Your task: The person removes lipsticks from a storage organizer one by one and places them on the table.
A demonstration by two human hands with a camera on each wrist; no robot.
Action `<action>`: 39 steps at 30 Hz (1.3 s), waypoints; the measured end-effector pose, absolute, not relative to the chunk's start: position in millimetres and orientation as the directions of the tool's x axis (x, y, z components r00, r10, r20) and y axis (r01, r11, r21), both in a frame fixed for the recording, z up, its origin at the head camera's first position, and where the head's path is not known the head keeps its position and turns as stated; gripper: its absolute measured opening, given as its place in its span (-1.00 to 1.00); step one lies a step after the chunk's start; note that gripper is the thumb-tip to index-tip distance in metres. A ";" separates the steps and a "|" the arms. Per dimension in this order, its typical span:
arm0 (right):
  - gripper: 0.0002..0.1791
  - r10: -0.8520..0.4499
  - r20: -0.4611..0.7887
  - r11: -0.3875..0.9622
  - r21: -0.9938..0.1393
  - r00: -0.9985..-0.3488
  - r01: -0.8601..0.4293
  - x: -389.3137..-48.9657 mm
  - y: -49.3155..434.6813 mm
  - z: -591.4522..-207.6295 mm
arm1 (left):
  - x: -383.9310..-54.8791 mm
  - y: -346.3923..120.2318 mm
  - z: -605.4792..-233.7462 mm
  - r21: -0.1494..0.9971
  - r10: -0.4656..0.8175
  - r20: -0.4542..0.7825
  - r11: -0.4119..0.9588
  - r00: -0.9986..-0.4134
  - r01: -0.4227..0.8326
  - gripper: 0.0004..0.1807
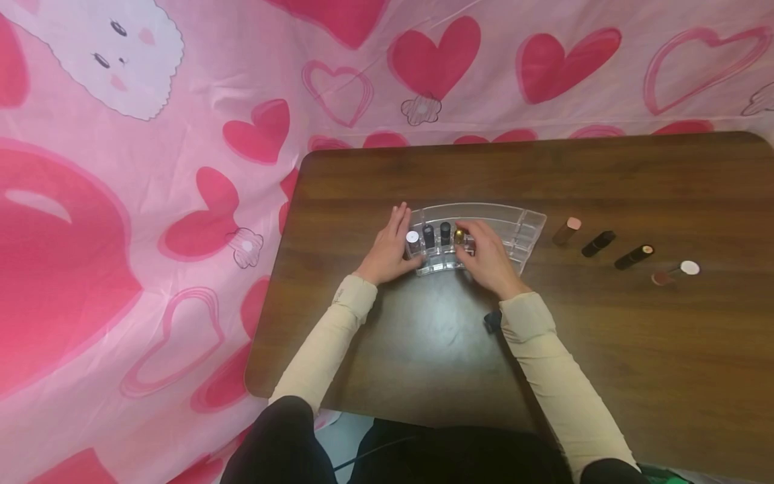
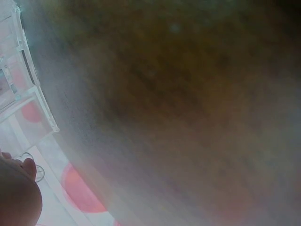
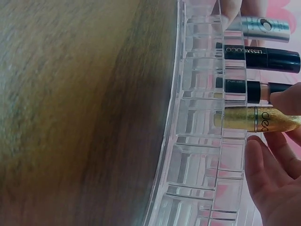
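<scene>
A clear, curved, tiered organizer (image 1: 535,232) stands on the table. Several cosmetic tubes are upright in its left part: a silver tube with a white top (image 1: 413,239), two black tubes (image 3: 256,57) and a gold lipstick tube (image 3: 240,118). My right hand (image 1: 488,262) pinches the gold tube between thumb and fingers, with its lower end inside a compartment. One right fingertip is close against the neighbouring black tube. My left hand (image 1: 385,254) rests at the organizer's left end, fingers straight, thumb along the front. In the left wrist view only part of that hand (image 2: 19,193) shows.
On the right lie a pinkish tube (image 1: 567,230), a black tube (image 1: 598,243), another black tube with a gold-toned end (image 1: 635,257) and a clear tube with a white cap (image 1: 689,268). A small black object (image 1: 492,322) is beside my right sleeve on the brown table (image 1: 411,356).
</scene>
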State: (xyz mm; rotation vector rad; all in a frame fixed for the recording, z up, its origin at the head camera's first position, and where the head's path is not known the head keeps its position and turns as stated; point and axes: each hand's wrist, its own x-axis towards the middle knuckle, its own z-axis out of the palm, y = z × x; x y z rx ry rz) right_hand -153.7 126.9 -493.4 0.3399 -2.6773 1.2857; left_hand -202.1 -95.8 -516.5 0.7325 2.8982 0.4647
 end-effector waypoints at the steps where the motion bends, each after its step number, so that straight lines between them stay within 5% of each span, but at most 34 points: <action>1: -0.50 -0.138 0.233 0.607 -0.748 -0.963 -0.268 -154.1 126.9 -493.7 | -202.4 -95.7 -516.6 0.319 0.481 -0.035 0.836 -0.876 0.446 0.17; 39: -0.65 -0.104 0.171 0.617 -0.761 -0.980 -0.199 -156.1 126.5 -495.4 | -203.2 -95.7 -516.3 0.316 0.488 -0.036 0.834 -0.872 0.453 0.17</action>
